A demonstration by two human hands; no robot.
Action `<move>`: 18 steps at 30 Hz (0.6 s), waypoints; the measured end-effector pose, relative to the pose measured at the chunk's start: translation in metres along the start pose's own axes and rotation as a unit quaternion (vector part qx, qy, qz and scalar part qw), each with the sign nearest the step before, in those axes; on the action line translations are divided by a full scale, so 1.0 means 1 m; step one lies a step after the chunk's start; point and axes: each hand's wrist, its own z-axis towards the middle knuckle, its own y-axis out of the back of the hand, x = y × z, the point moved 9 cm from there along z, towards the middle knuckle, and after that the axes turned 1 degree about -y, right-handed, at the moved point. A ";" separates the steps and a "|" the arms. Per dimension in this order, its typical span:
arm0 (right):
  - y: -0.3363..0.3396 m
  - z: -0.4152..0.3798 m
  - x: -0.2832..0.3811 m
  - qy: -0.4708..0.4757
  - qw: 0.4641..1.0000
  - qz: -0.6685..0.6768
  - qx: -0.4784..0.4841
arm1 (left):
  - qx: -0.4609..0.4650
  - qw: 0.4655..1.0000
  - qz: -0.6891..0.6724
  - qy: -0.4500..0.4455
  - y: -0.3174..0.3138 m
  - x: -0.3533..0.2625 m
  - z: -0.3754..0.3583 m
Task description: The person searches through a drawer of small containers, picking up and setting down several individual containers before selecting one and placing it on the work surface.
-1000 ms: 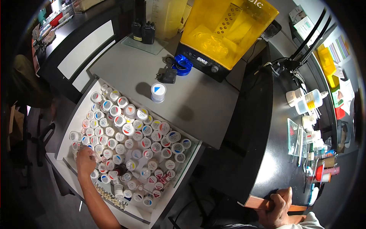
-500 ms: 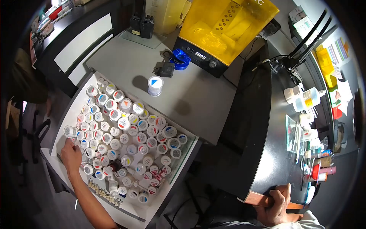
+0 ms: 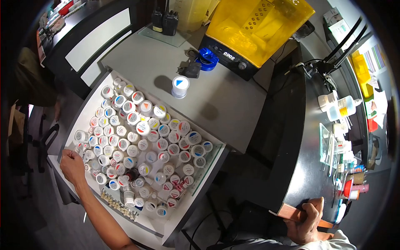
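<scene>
My left hand (image 3: 72,167) is closed at the left corner of a white open drawer (image 3: 77,112); whatever its fingers hold, if anything, is hidden. Packed inside the drawer are many round white-lidded jars (image 3: 128,106) with red, blue and yellow label marks. A clear jar (image 3: 81,136) lies tilted close to my left hand. On the grey cabinet top behind stands a single white jar (image 3: 180,86) with a blue triangle on its lid. Over on the right, my right hand (image 3: 307,223) is wrapped round the brown edge of the black bench (image 3: 310,166).
A machine with a yellow cover (image 3: 254,33) stands on the grey cabinet top (image 3: 225,110), beside a blue ring-shaped object (image 3: 207,61) and a black power adapter (image 3: 190,70). Two walkie-talkies (image 3: 170,23) are farther back. Bottles (image 3: 342,108) and tools line the bench. Another person's leg (image 3: 35,83) is at far left.
My left hand has moved from over the jars out to the drawer's left corner. My right hand keeps its grip on the bench edge. The view has shifted slightly.
</scene>
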 end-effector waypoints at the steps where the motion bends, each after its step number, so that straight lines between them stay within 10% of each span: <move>1: 0.001 0.001 -0.001 0.000 1.000 0.006 -0.001 | -0.008 1.000 0.000 0.012 0.002 0.004 0.000; 18: -0.001 0.000 0.000 0.014 1.000 0.002 -0.008 | 0.037 0.998 -0.005 0.058 -0.009 0.024 0.002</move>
